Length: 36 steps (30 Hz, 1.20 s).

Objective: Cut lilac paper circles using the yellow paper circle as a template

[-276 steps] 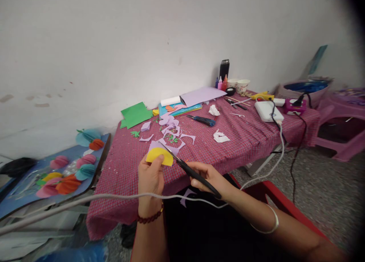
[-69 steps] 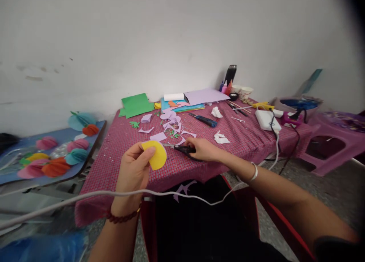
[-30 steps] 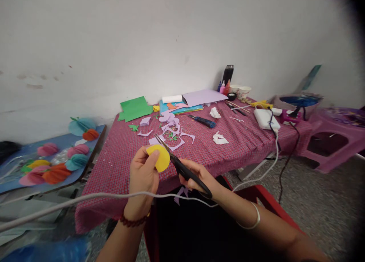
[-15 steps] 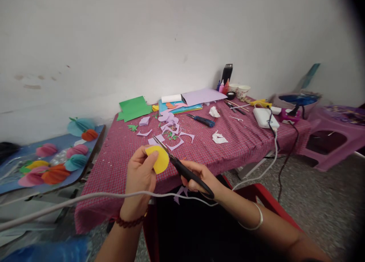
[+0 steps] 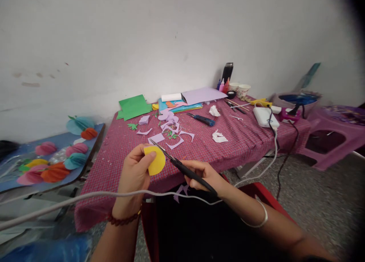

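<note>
Between the thumb and fingers of my left hand (image 5: 136,170) is a piece of yellow paper (image 5: 156,162) with a rounded right edge. My right hand (image 5: 203,175) is closed round the handles of black-handled scissors (image 5: 182,167). Their blades point up and left, along the upper right edge of the yellow paper; whether they touch it I cannot tell. Just beyond the blade tips lies a lilac paper square (image 5: 156,138). Lilac paper scraps (image 5: 174,142) and small green bits are scattered behind the hands.
A checked cloth covers the table (image 5: 108,171). On it lie green sheets (image 5: 134,107), a utility knife (image 5: 203,119), crumpled tissues (image 5: 219,136) and a white power bank (image 5: 265,117). A white cable (image 5: 99,194) crosses before my wrists. Paper ornaments (image 5: 55,172) rest on the left board.
My left hand and the yellow paper have moved slightly left and down. The scissors have tilted a little flatter, and their handles have shifted slightly right.
</note>
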Each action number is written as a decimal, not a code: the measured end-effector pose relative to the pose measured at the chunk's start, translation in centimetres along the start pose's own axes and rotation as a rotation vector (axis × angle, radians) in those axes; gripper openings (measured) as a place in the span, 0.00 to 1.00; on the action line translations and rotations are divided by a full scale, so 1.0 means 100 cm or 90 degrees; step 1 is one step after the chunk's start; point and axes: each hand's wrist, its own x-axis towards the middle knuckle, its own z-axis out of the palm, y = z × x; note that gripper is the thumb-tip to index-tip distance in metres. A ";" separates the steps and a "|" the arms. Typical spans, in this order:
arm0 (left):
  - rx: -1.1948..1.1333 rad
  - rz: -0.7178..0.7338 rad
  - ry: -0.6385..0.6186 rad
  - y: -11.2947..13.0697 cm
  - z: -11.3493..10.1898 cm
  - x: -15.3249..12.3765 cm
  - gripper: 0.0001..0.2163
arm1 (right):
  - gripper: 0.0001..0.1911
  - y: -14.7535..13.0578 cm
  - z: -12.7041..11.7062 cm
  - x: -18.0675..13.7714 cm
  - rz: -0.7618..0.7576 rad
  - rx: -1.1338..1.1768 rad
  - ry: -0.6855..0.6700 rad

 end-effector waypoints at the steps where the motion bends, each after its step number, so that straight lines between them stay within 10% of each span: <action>1: -0.001 0.001 -0.003 0.000 0.000 0.000 0.08 | 0.30 -0.001 0.000 0.000 0.002 -0.003 -0.001; 13: 0.078 0.037 -0.070 0.005 -0.018 0.002 0.06 | 0.28 0.001 -0.002 -0.006 0.054 0.019 -0.013; 25: -0.143 0.030 0.001 -0.012 0.009 0.002 0.07 | 0.37 0.015 -0.006 -0.010 -0.016 -0.030 -0.088; 36: -0.146 0.042 0.041 -0.020 0.017 -0.003 0.06 | 0.32 0.025 0.008 -0.006 -0.035 -0.046 0.018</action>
